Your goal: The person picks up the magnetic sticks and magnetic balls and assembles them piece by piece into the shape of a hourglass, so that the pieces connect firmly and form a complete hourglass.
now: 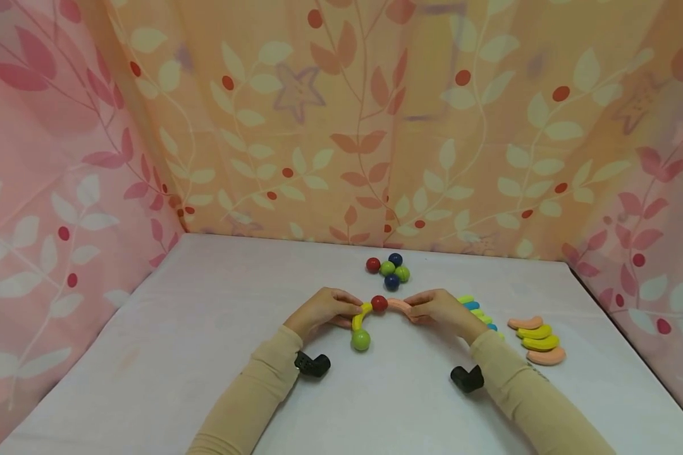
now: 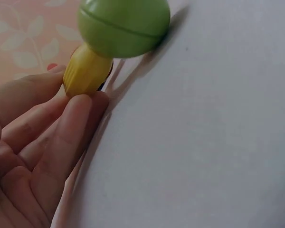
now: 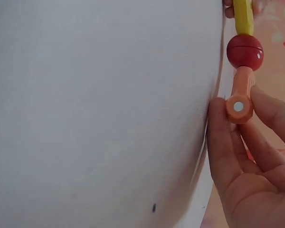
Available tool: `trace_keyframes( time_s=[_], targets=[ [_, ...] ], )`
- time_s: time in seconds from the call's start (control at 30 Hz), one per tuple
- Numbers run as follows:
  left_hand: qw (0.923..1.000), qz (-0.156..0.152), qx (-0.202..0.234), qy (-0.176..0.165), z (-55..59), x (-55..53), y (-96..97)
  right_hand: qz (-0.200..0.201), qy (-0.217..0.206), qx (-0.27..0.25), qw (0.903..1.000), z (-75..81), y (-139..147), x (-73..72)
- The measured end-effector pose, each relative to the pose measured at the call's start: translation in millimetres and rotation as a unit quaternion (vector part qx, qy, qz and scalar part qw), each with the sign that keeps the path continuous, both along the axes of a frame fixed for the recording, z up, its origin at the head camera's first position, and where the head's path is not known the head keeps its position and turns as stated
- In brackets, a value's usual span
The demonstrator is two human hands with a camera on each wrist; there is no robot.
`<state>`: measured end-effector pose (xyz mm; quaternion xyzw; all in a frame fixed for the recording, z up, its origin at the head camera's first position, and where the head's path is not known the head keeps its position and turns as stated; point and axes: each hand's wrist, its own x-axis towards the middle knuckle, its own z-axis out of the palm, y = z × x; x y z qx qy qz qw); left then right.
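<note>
Both hands work on a short curved chain, whose middle red ball (image 1: 379,304) serves here as the landmark. To its left, the left hand (image 1: 330,309) pinches a yellow curved piece (image 1: 358,321) between thumb and fingers; one end of that piece meets the middle red ball and the other touches a green ball (image 1: 361,340), which lies nearer the person than the landmark and slightly to its left. To its right, the right hand (image 1: 441,309) grips a peach curved piece (image 1: 398,306) by its outer part, the inner end touching the middle red ball. The right wrist view shows a pale round disc (image 3: 238,106) set in the peach piece's free end. Just beyond the landmark sits a cluster of loose balls (image 1: 387,268): one red, two green, two dark blue. Right of it, partly hidden by the right hand and forearm, lie green and blue sticks (image 1: 470,306); farther right, loose curved pieces (image 1: 541,342), two yellow between two peach, rest in a row on the white worktop (image 1: 205,354).
</note>
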<state>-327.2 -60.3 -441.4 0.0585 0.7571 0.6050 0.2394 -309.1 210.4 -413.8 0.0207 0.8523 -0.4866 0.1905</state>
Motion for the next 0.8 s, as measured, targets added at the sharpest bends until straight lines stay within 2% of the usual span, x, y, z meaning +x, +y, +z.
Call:
trace_keyframes(
  time_s=[0.13, 0.23, 0.37, 0.5, 0.63, 0.8],
  targets=[
    [0.9992, -0.020, -0.033, 0.006, 3.3, -0.6, -2.9, -0.003, -0.007, 0.017, 0.9998, 0.5, -2, -3.0],
    [0.9985, -0.024, -0.048, 0.007, 4.9, -1.8, -4.2, -0.005, -0.007, 0.025, 0.9997, 1.8, -5, -6.4],
    [0.9991, -0.016, -0.031, 0.023, 5.1, -2.3, -4.1, 0.006, 0.007, 0.028, 0.9996, 1.7, -8, -11.4],
    [0.9989, -0.028, -0.006, 0.038, 2.7, -1.4, -3.1, 0.020, 0.012, 0.018, 0.9996, -0.7, -12, -14.9],
    [0.9978, -0.042, -0.019, 0.047, 2.0, -0.1, -3.6, 0.028, 0.016, 0.011, 0.9994, -1.4, -15, -16.8],
    [0.9980, -0.037, -0.030, 0.042, 4.5, -0.7, -4.3, 0.022, 0.023, 0.014, 0.9994, 1.1, -20, -18.6]
  ],
)
